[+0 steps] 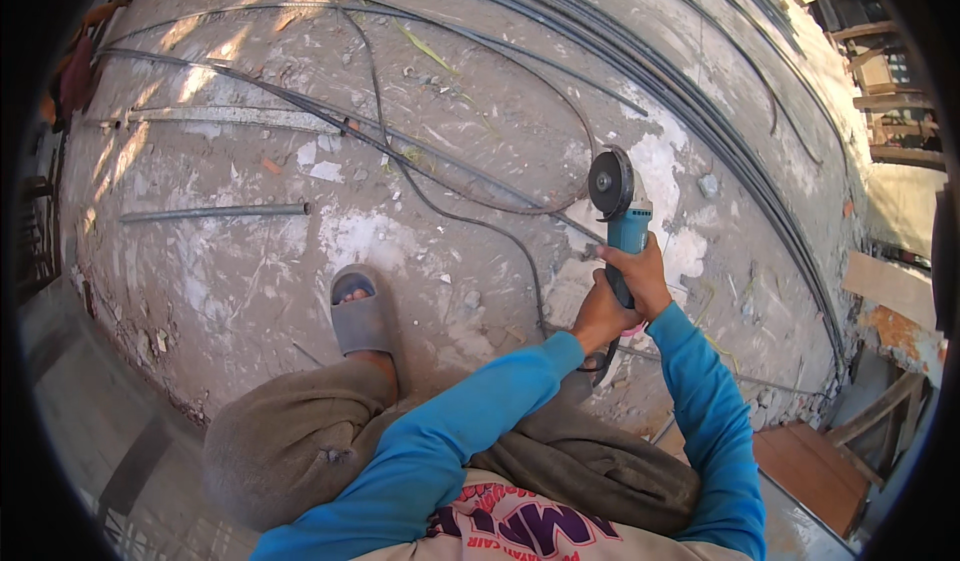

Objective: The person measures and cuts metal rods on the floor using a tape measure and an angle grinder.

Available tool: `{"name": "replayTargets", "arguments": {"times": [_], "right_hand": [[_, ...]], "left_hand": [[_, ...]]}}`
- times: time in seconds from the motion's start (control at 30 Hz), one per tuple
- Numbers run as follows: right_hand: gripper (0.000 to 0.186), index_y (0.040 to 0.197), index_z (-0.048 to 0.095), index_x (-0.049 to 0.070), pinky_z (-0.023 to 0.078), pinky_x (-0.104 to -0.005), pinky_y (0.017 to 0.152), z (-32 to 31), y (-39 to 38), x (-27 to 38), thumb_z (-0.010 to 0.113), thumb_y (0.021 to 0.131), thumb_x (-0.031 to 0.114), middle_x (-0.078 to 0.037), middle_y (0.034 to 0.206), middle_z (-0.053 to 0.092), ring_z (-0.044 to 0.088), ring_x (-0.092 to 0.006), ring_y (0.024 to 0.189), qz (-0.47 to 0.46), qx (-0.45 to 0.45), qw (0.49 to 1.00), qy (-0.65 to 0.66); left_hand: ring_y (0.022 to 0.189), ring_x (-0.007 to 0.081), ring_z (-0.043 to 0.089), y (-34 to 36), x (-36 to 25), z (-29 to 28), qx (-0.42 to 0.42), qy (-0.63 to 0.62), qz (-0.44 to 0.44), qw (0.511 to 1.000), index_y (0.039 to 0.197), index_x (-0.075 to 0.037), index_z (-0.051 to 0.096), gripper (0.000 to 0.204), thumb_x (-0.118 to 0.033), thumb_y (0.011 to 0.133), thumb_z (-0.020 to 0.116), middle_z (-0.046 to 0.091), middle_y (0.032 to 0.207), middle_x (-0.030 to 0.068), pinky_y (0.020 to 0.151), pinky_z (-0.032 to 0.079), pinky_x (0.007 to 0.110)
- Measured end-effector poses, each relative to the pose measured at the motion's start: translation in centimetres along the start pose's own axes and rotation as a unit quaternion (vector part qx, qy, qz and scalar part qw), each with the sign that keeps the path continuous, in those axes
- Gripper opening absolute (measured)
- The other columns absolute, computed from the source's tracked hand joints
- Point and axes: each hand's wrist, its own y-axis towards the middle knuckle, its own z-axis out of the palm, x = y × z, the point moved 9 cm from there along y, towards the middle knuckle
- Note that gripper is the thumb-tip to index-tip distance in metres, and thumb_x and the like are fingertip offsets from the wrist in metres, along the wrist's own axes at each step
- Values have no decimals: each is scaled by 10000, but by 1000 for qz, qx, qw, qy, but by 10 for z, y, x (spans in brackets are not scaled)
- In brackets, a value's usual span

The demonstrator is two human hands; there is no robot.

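Observation:
Both my hands are wrapped round an angle grinder (629, 229) with a blue-green body and a dark handle. My left hand (602, 313) grips the rear of the handle, and my right hand (643, 273) closes round the body just ahead of it. At the tool's far end sits a dark round disc (607, 183) under a guard. Close by the disc, a thin steel rod (480, 174) runs off to the upper left; whether they touch, I cannot tell. A black power cord (470, 219) trails from the handle's rear and loops over the floor.
A bundle of long steel bars (690, 101) curves along the right side. On the left lie a short pipe (215, 213) and a pale flat bar (235, 116). My sandalled foot (358, 311) stands on the dusty concrete. A brown board (815, 476) and wooden pieces are at the lower right.

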Motion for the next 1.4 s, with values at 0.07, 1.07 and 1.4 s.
{"name": "replayTargets", "arguments": {"times": [0.07, 1.07, 1.4], "right_hand": [[639, 1116, 510, -1, 539, -370, 724, -18, 13, 0, 832, 671, 324, -163, 948, 656, 666, -253, 818, -33, -34, 982, -183], [677, 1161, 495, 3, 519, -471, 798, -11, 31, 35, 778, 628, 309, -261, 968, 672, 666, -421, 903, -63, -2, 882, -467], [655, 1134, 492, 5, 518, -479, 809, -7, 36, 30, 790, 637, 311, -264, 985, 670, 661, -429, 922, -57, 9, 871, -488]], "left_hand": [[953, 314, 662, -7, -26, -3, 105, -51, -21, 993, 1195, 116, 340, 874, -335, 656, 859, 628, 1037, 221, 798, 536, 370], [1289, 289, 421, 12, -8, -214, -353, 313, 206, 857, 1012, -71, 674, 210, -100, 807, 709, 581, 1196, 60, 1054, 312, 486], [1213, 301, 464, 23, -11, -222, -355, 339, 149, 858, 923, -108, 688, 196, -145, 752, 775, 608, 1107, 68, 1016, 323, 501]]}}
